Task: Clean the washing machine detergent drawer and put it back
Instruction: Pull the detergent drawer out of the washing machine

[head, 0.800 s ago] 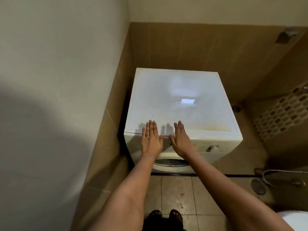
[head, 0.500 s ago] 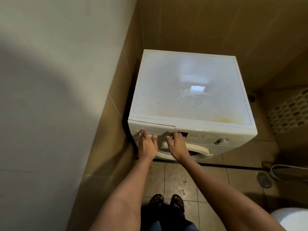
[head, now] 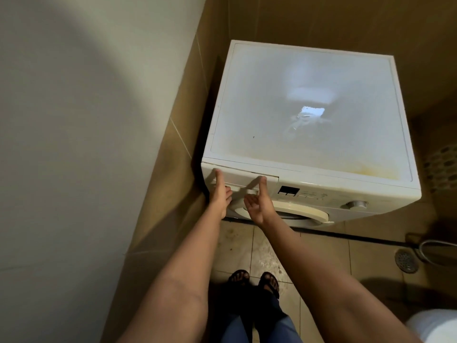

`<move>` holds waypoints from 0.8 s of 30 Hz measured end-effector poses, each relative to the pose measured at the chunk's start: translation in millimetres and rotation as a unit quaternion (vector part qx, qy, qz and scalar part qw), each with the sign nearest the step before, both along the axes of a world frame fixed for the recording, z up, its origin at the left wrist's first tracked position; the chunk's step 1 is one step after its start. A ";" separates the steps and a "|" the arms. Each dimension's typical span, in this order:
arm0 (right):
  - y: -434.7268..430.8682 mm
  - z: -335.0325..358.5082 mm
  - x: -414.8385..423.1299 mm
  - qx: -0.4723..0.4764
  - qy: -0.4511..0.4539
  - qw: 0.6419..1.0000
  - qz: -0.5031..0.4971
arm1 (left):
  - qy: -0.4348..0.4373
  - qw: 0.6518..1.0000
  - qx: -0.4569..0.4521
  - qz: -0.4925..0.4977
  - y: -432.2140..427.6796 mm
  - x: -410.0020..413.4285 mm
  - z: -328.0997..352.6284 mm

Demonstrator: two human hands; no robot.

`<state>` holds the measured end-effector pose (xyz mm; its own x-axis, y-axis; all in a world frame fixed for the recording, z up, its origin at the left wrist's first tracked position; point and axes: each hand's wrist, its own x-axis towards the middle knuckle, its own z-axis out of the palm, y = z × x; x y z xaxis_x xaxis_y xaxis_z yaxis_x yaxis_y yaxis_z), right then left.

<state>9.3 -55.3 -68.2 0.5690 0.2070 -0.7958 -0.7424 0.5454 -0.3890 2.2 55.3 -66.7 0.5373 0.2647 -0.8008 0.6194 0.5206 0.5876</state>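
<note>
left hand [head: 221, 195] and right hand [head: 258, 205], just apart, grip the white rectangular plastic detergent drawer [head: 243, 178] at the boxy white washing machine's [head: 272, 100] eight o'clock.

Tan-tiled bathroom corner
Round floor drain [head: 405, 260] just beside a metal hose [head: 431, 243] at right; mosaic wall patch [head: 442, 167] farther up

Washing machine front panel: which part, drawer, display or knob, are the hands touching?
The detergent drawer at the left end; the left hand and right hand hold it. The display and knob lie untouched, further right.
</note>
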 end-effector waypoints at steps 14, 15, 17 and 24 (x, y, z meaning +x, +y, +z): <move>22.9 -4.0 21.8 0.082 0.016 0.985 -0.151 | -0.034 0.987 -0.114 0.112 10.9 21.7 -14.5; 23.4 -3.2 23.1 0.072 0.015 0.986 -0.150 | -0.034 0.987 -0.115 0.111 11.1 22.3 -15.4; 23.7 -2.6 23.8 0.057 0.011 0.989 -0.139 | -0.035 0.987 -0.118 0.105 10.7 22.0 -16.6; 22.8 -4.6 13.8 0.032 0.010 0.990 -0.136 | -0.026 0.988 -0.108 0.108 7.3 12.6 -16.0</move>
<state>23.2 -32.5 -72.8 0.5948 0.0993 -0.7977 -0.5723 0.7491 -0.3335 14.8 62.6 -82.7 0.5292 0.2044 -0.8235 0.4515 0.7539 0.4773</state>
